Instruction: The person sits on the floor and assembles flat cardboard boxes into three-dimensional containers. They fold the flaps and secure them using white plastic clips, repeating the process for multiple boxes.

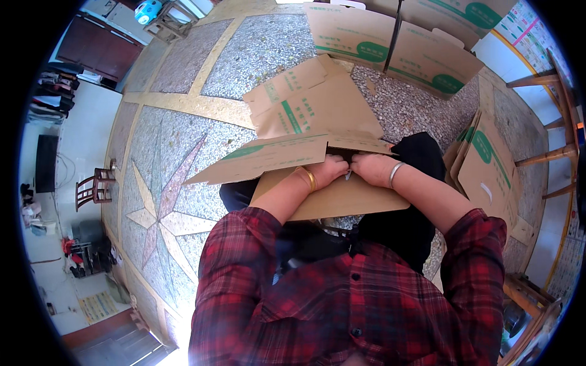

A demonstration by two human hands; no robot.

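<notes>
A brown cardboard box [342, 203] with green print lies across my lap, partly unfolded, its flaps standing up. My left hand [329, 171], with a gold bangle at the wrist, is at the inner edge of the box, its fingers curled in. Close beside it my right hand [372, 169], with a silver bangle, has its fingers bent down at the same spot. A small whitish piece [348, 175] shows between the two hands; its kind is too small to tell. The fingertips of both hands are mostly hidden by the hands themselves and the cardboard.
A flattened carton [317, 104] spreads on the terrazzo floor [238, 67] ahead. Upright cartons [421, 58] stand at the far right, with folded cardboard [485, 161] near my right knee. A wooden chair [94, 189] stands at the left; wooden furniture [549, 155] lines the right side.
</notes>
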